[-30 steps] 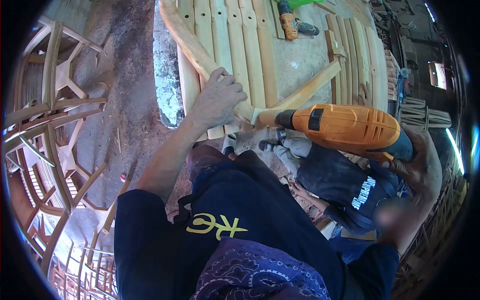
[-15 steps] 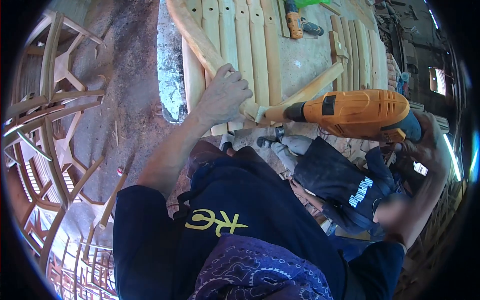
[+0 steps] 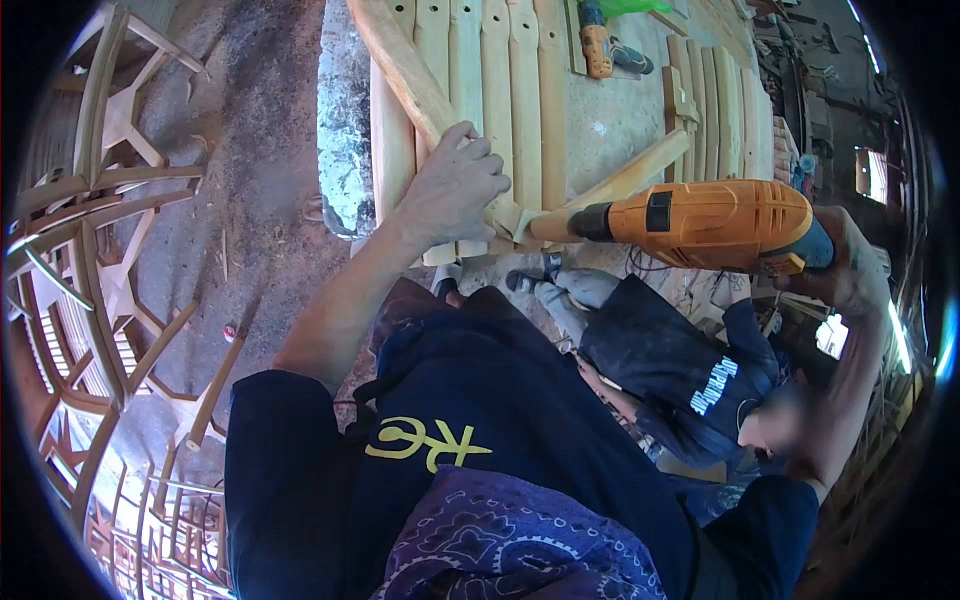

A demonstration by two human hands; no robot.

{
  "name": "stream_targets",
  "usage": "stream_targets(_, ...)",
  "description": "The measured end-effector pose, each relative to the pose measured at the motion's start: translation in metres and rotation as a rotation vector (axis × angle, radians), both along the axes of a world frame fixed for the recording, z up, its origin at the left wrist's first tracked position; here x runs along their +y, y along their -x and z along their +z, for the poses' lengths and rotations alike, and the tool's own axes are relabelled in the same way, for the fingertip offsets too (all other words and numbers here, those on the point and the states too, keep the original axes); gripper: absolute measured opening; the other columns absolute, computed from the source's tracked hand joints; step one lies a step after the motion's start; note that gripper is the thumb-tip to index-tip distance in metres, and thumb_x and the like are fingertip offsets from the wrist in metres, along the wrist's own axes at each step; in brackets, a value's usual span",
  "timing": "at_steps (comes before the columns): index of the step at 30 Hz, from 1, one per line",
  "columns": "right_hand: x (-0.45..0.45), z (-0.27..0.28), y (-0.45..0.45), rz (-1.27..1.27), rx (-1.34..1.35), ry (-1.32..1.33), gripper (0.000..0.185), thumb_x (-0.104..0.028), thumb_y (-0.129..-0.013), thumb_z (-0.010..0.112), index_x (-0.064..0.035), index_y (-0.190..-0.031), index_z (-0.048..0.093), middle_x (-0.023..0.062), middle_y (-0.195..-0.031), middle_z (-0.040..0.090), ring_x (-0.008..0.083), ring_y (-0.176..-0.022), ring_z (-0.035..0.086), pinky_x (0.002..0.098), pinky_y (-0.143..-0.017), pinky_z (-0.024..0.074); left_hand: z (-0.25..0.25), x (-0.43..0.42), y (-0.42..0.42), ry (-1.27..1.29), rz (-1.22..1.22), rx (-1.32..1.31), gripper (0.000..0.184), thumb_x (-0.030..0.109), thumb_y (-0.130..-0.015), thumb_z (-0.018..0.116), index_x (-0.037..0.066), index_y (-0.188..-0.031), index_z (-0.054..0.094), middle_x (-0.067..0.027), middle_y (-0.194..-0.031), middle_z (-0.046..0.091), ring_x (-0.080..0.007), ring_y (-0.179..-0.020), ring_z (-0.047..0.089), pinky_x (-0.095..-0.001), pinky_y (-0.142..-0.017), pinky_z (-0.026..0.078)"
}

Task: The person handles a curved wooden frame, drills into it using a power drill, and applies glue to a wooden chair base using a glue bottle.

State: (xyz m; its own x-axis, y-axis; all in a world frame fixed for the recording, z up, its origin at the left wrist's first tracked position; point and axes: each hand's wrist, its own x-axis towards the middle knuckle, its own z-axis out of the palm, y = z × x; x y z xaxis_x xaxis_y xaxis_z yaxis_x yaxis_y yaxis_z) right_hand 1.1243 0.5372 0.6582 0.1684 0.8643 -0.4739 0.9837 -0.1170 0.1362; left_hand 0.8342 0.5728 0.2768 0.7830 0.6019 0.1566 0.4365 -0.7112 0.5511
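My left hand (image 3: 458, 190) is wrapped over the lower end of a curved wooden piece (image 3: 405, 75) on the workbench (image 3: 345, 130). At the right, my right hand (image 3: 850, 262) grips the rear handle of an orange drill (image 3: 715, 225). The drill lies level and points left. Its dark chuck meets a wooden part (image 3: 552, 226) beside the end of the curved piece, close to my left hand; the bit is not visible. Under the curved piece, several pale wooden slats (image 3: 495, 110) with holes near their tops lie side by side.
A second orange drill (image 3: 597, 52) lies at the back of the bench. More slats (image 3: 715, 110) lie at the right, with an angled wooden piece (image 3: 640, 168) near them. A co-worker (image 3: 665, 350) is low beyond the bench edge. Wooden frames (image 3: 100, 260) stand at the left.
The drill has shifted slightly right and up compared with a second ago, with my right hand on it. My left hand stays on the curved piece. The co-worker's arm and head have moved.
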Motion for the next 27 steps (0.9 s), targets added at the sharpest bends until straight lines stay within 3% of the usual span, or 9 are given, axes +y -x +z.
stream_targets(3, 0.005, -0.002, 0.024, -0.151, 0.014, 0.072, 0.083, -0.022, -0.057, 0.100, -0.0022, -0.127, 0.061, 0.0123, -0.113, 0.068, 0.0227, -0.103, 0.067, 0.0380, -0.090, 0.0535, 0.000, 0.000, 0.000, -0.008, 0.008, -0.009, 0.055, 0.039, -0.050, 0.091, 0.015, -0.097, 0.074, 0.0010, -0.097, 0.066, -0.0195, -0.108, 0.058, -0.0424, -0.112, 0.033)
stream_targets(8, -0.012, -0.005, 0.012, -0.122, 0.064, -0.049, 0.074, -0.018, -0.059, 0.096, -0.0001, -0.124, 0.065, 0.0116, -0.108, 0.070, 0.0218, -0.101, 0.068, 0.0380, -0.089, 0.0539, -0.004, 0.000, 0.001, -0.011, 0.014, -0.047, 0.055, 0.039, -0.048, 0.091, 0.015, -0.095, 0.074, 0.0006, -0.097, 0.066, -0.0198, -0.107, 0.058, -0.0427, -0.111, 0.034)
stream_targets(10, -0.009, -0.008, 0.042, -0.242, 0.113, -0.057, 0.068, -0.016, -0.061, 0.094, 0.0000, -0.122, 0.067, 0.0106, -0.105, 0.072, 0.0205, -0.099, 0.069, 0.0371, -0.088, 0.0541, -0.004, -0.001, 0.000, -0.014, 0.004, -0.048, 0.055, 0.039, -0.048, 0.092, 0.015, -0.094, 0.074, 0.0004, -0.096, 0.066, -0.0199, -0.107, 0.058, -0.0427, -0.110, 0.035)
stream_targets(13, -0.011, -0.011, 0.042, 0.034, 0.116, 0.085, 0.060, -0.011, -0.062, 0.091, 0.0000, -0.118, 0.070, 0.0112, -0.099, 0.075, 0.0191, -0.093, 0.071, 0.0355, -0.088, 0.0539, -0.001, -0.001, 0.001, -0.009, 0.016, -0.036, 0.054, 0.039, -0.047, 0.092, 0.015, -0.093, 0.074, 0.0003, -0.095, 0.066, -0.0198, -0.107, 0.058, -0.0426, -0.109, 0.035)
stream_targets(15, -0.011, -0.013, 0.060, -0.108, 0.113, 0.117, 0.058, -0.009, -0.062, 0.089, -0.0006, -0.116, 0.071, 0.0129, -0.097, 0.076, 0.0202, -0.089, 0.072, 0.0349, -0.087, 0.0535, -0.001, -0.001, 0.001, 0.005, 0.018, -0.073, 0.054, 0.039, -0.047, 0.092, 0.015, -0.092, 0.074, 0.0004, -0.095, 0.066, -0.0197, -0.107, 0.058, -0.0426, -0.109, 0.035)
stream_targets(18, -0.015, -0.013, 0.054, -0.142, 0.090, 0.097, 0.058, -0.010, -0.061, 0.090, -0.0006, -0.116, 0.071, 0.0132, -0.097, 0.076, 0.0217, -0.089, 0.073, 0.0349, -0.086, 0.0534, 0.002, 0.000, -0.001, 0.002, 0.009, -0.014, 0.052, 0.038, -0.047, 0.092, 0.015, -0.091, 0.075, 0.0006, -0.096, 0.066, -0.0195, -0.108, 0.058, -0.0423, -0.109, 0.035)
stream_targets(24, -0.029, -0.008, 0.042, 0.090, -0.047, -0.059, 0.067, -0.013, -0.052, 0.095, -0.0013, -0.114, 0.072, 0.0132, -0.099, 0.075, 0.0237, -0.094, 0.072, 0.0352, -0.085, 0.0526, 0.003, 0.000, -0.001, 0.021, 0.013, -0.024, 0.055, 0.038, -0.047, 0.092, 0.016, -0.094, 0.074, 0.0012, -0.098, 0.067, -0.0186, -0.109, 0.058, -0.0423, -0.110, 0.034)
stream_targets(27, -0.039, -0.008, 0.037, 0.065, -0.081, -0.120, 0.072, -0.015, -0.047, 0.097, -0.0005, -0.113, 0.072, 0.0143, -0.100, 0.074, 0.0258, -0.094, 0.071, 0.0358, -0.085, 0.0521, 0.002, 0.000, -0.001, 0.011, 0.003, -0.003, 0.057, 0.039, -0.047, 0.092, 0.017, -0.097, 0.073, 0.0019, -0.099, 0.067, -0.0180, -0.109, 0.058, -0.0430, -0.110, 0.033)
